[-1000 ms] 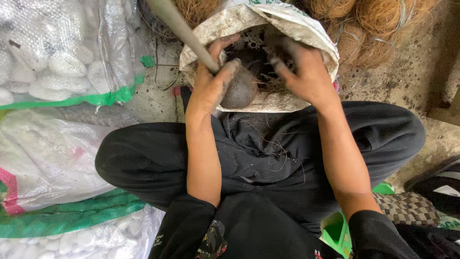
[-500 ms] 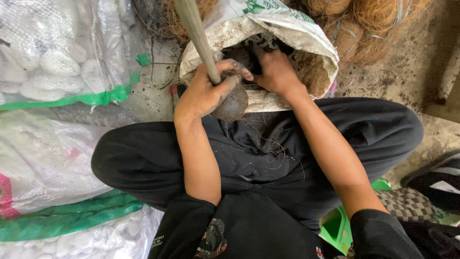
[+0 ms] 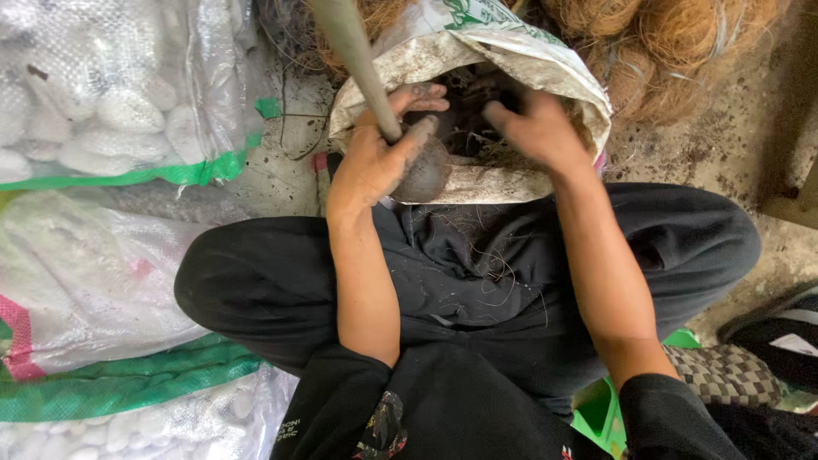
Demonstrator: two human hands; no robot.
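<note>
My left hand point(image 3: 375, 158) grips a dark round ball of soil point(image 3: 428, 170) pressed around the base of a grey-brown stem point(image 3: 351, 51) that rises out of the top of the view. The ball sits at the near lip of an open white woven sack point(image 3: 545, 72) holding dark soil and fibre. My right hand point(image 3: 537, 128) hovers over the sack's mouth, fingers spread, holding nothing. My black-trousered legs point(image 3: 477, 281) are crossed below both hands, with loose fibres scattered on them.
Clear plastic sacks of white lumps with green bands point(image 3: 111, 102) lie at the left. Brown coir bundles point(image 3: 682, 43) are piled behind the sack. Bare concrete floor point(image 3: 733, 162) shows at the right, with a dark sandal point(image 3: 784, 332) at the right edge.
My right hand has come up out of the sack, away from the soil ball, and opened. My left hand keeps its hold on the ball and stem, shifted slightly.
</note>
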